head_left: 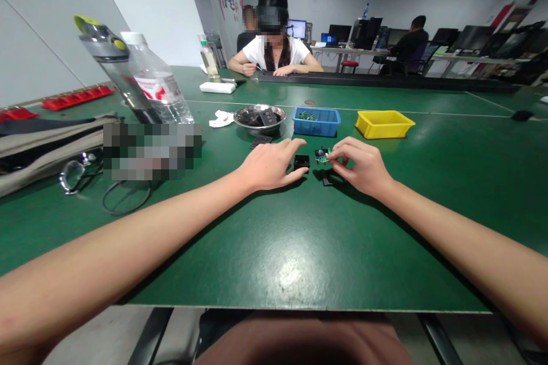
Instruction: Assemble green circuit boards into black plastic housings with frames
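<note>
My left hand (274, 165) is over the green table with thumb and fingers spread apart around a small black open case (301, 162); whether it touches the case is hard to tell. My right hand (359, 165) pinches a small green circuit board (322, 156) between thumb and fingertips, just right of the case. Below the board, a flat black piece (327, 178) lies on the table, partly in the hand's shadow. Another flat black piece (260, 141) rests behind my left hand, in front of a metal bowl (259, 130) that holds black parts.
Green boards lie in a blue bin (317, 125); a yellow bin (384, 125) stands to its right. Bottles (160, 88), a bag (51, 142) and a cable loop (126, 197) are on the left. Across the green table (274, 251) sits a person (276, 48) beside a long black bar (385, 81).
</note>
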{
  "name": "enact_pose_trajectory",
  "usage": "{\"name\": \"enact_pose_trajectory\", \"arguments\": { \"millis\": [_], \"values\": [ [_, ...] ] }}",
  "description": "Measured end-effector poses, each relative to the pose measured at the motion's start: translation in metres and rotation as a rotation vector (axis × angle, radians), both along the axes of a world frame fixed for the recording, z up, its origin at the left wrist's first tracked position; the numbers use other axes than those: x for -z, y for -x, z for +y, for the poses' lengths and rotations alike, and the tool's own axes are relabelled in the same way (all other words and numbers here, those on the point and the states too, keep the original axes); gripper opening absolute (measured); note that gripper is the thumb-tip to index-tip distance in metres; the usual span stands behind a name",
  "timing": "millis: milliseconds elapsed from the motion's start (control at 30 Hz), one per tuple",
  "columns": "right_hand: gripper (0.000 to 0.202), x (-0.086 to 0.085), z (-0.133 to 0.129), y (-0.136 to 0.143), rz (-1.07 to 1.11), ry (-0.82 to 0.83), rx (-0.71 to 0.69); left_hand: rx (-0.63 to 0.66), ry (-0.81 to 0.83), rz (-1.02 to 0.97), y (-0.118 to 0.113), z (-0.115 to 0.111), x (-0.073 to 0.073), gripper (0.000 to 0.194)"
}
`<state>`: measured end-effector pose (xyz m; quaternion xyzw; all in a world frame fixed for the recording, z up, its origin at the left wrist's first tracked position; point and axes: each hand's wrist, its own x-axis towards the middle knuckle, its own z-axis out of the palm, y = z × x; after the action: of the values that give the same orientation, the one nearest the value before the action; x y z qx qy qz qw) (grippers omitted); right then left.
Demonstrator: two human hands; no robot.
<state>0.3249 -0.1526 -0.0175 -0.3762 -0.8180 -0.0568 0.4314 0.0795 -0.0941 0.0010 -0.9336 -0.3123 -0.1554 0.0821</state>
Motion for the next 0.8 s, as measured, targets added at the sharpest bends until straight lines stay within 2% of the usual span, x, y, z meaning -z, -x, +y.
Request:
{"name": "enact_pose_trajectory", "arguments": {
  "millis": [133, 233, 367, 633, 733, 800],
  "values": [
    [0.014, -0.002, -0.008, 0.008, -0.034, -0.037, -0.017, 0.239, -0.065, -0.155, 0.0, 0.0, 0.003, 0.059],
    [0.017, -0.003, -0.012, 0.013, -0.063, -0.082, -0.027, 0.4, -0.079, -0.197, 0.0, 0.002, 0.006, 0.054],
    [0.019, -0.003, -0.014, 0.014, -0.07, -0.153, -0.061, 0.435, -0.058, -0.214, 0.001, 0.004, 0.006, 0.044],
    [0.02, -0.006, -0.019, 0.017, -0.085, -0.11, -0.049, 0.511, -0.024, -0.214, 0.001, 0.005, 0.008, 0.041],
    [0.016, -0.006, -0.019, 0.019, -0.074, -0.12, -0.076, 0.485, -0.066, -0.244, 0.001, 0.005, 0.008, 0.036],
    [0.025, -0.005, -0.018, 0.019, -0.051, -0.073, -0.07, 0.441, -0.088, -0.262, 0.001, 0.005, 0.007, 0.034]
  ]
}}
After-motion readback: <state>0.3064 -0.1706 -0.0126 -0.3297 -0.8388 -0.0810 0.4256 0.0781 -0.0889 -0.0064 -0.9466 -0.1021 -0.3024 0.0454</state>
